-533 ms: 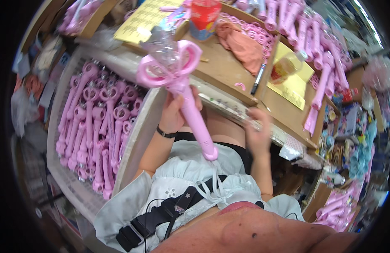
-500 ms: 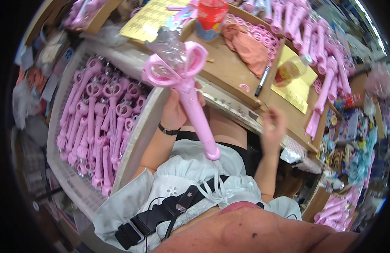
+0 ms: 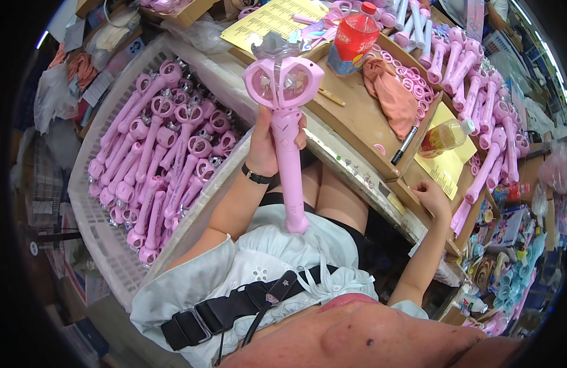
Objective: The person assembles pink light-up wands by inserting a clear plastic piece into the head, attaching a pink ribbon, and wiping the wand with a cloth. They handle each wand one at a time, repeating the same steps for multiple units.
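My left hand (image 3: 263, 145) is closed around the handle of a pink toy light stick (image 3: 289, 162), just below its head. The stick stands upright in front of my body, its round head framing clear panels and topped by a grey, crown-like piece. My right hand (image 3: 433, 199) is at the near edge of a cardboard tray (image 3: 412, 178), fingers loosely bent and nothing visible in them. To the left, a white plastic basket (image 3: 105, 260) holds many similar pink light sticks (image 3: 154, 147), lying at various angles.
On the workbench lie a red-labelled bottle (image 3: 355, 40), an orange cloth (image 3: 391, 95), pink rings (image 3: 412, 80), a black marker (image 3: 404, 146) and a yellow printed sheet (image 3: 446, 168). A second bottle (image 3: 446, 138) lies on that sheet. More pink sticks (image 3: 483, 101) are heaped at right.
The light stick has turned from tilted to nearly upright, and its head now faces me. My right hand has moved from the air beside the bench to the tray's edge. The view has shifted.
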Demonstrator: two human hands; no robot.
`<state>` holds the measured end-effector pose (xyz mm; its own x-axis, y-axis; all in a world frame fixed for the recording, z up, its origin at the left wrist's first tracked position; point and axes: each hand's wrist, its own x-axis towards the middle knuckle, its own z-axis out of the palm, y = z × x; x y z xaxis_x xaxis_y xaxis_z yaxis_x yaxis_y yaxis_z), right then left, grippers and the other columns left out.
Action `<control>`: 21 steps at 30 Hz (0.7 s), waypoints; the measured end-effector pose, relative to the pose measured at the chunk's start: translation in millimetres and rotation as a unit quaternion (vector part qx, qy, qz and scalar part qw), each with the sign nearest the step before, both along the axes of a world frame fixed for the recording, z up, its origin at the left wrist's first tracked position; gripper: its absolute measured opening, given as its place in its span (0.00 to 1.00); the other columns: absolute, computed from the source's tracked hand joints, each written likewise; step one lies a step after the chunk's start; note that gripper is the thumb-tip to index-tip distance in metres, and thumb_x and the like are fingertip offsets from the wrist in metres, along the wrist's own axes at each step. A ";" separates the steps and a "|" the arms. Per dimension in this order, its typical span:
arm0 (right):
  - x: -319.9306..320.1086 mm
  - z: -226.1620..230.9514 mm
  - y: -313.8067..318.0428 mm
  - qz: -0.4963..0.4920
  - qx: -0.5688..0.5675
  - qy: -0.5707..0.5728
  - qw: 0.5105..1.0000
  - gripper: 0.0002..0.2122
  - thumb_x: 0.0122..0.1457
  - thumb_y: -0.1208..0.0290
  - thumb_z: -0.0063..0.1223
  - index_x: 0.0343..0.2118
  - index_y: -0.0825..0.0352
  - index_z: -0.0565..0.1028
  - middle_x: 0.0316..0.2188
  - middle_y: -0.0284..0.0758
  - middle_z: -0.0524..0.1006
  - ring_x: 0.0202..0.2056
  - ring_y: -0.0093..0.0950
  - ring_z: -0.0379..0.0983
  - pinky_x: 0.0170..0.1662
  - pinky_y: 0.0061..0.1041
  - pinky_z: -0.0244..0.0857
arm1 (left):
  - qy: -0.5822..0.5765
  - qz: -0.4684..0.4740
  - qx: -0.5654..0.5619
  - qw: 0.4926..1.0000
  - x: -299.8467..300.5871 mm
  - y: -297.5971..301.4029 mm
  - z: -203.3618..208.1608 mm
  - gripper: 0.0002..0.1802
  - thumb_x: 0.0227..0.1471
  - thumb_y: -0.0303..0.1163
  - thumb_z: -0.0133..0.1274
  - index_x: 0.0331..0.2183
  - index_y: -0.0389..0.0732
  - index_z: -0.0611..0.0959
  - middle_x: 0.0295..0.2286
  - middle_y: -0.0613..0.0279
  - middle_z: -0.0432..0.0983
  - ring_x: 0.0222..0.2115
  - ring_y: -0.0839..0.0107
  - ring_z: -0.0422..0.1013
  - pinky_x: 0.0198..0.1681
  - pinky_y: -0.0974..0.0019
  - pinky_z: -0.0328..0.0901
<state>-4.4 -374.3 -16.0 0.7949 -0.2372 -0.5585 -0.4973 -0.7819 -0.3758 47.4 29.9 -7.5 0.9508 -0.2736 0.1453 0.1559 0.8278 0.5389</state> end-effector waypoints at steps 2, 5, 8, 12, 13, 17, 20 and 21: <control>-0.2 0.7 0.2 0.032 -0.034 -0.034 0.998 0.08 0.48 0.69 0.56 0.28 0.69 0.74 0.20 0.34 0.74 0.22 0.24 0.70 0.26 0.24 0.64 | 0.019 0.002 0.004 1.000 0.8 -0.5 1.8 0.32 0.52 0.61 0.42 0.41 0.40 0.71 0.28 0.57 0.71 0.20 0.70 0.68 0.24 0.69 0.62; -9.3 8.4 10.2 0.035 -0.146 -0.189 0.970 0.07 0.49 0.71 0.54 0.28 0.70 0.73 0.20 0.33 0.73 0.22 0.21 0.70 0.26 0.23 0.63 | 0.020 0.006 0.023 1.000 1.6 -1.2 4.6 0.30 0.53 0.58 0.43 0.41 0.40 0.72 0.28 0.57 0.72 0.20 0.70 0.69 0.24 0.69 0.63; -22.8 33.2 35.9 -0.053 -0.034 -0.355 0.933 0.05 0.50 0.75 0.52 0.28 0.70 0.70 0.19 0.31 0.71 0.22 0.17 0.68 0.26 0.18 0.62 | 0.015 -0.014 0.038 0.999 1.9 -1.7 6.7 0.29 0.53 0.58 0.44 0.41 0.40 0.72 0.28 0.57 0.72 0.20 0.70 0.69 0.24 0.70 0.64; -42.1 71.3 106.0 0.000 0.184 -0.524 0.832 0.05 0.49 0.81 0.52 0.30 0.69 0.71 0.22 0.28 0.70 0.21 0.14 0.65 0.25 0.13 0.60 | 0.005 -0.052 0.051 0.997 1.2 -9.7 10.0 0.30 0.53 0.59 0.44 0.43 0.40 0.71 0.29 0.56 0.72 0.20 0.69 0.69 0.23 0.69 0.64; -45.2 79.3 124.9 0.055 0.128 -0.526 0.839 0.05 0.48 0.81 0.53 0.29 0.69 0.72 0.22 0.31 0.71 0.20 0.17 0.66 0.22 0.15 0.61 | -0.001 -0.060 0.058 0.997 0.3 -12.5 11.1 0.32 0.52 0.59 0.44 0.45 0.41 0.70 0.30 0.55 0.72 0.20 0.68 0.69 0.22 0.69 0.64; -30.7 88.0 180.4 0.174 0.158 -0.597 0.767 0.08 0.48 0.78 0.59 0.31 0.67 0.73 0.20 0.33 0.72 0.17 0.22 0.67 0.19 0.20 0.61 | 0.006 -0.073 0.057 0.996 -5.9 -19.6 16.9 0.34 0.51 0.61 0.43 0.46 0.40 0.69 0.31 0.53 0.72 0.19 0.67 0.69 0.21 0.68 0.63; -24.6 69.3 204.6 0.035 0.403 -0.555 0.727 0.05 0.57 0.77 0.49 0.36 0.68 0.72 0.22 0.34 0.72 0.20 0.20 0.67 0.25 0.17 0.62 | -0.020 -0.070 0.088 0.994 -8.2 -20.6 21.1 0.34 0.52 0.60 0.43 0.45 0.38 0.70 0.33 0.53 0.73 0.20 0.66 0.69 0.22 0.68 0.65; -25.8 59.4 210.9 -0.021 0.505 -0.507 0.698 0.06 0.59 0.77 0.46 0.38 0.68 0.71 0.24 0.34 0.72 0.21 0.20 0.67 0.27 0.16 0.62 | -0.025 -0.057 0.092 0.994 -8.4 -20.9 21.7 0.34 0.52 0.60 0.43 0.45 0.38 0.70 0.33 0.53 0.73 0.20 0.66 0.70 0.22 0.67 0.65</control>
<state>-30.2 -163.5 43.4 0.9068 -0.1642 0.3882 0.4113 0.1437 -0.9001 39.0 9.0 14.2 0.9052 -0.4051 0.1284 0.2124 0.6928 0.6891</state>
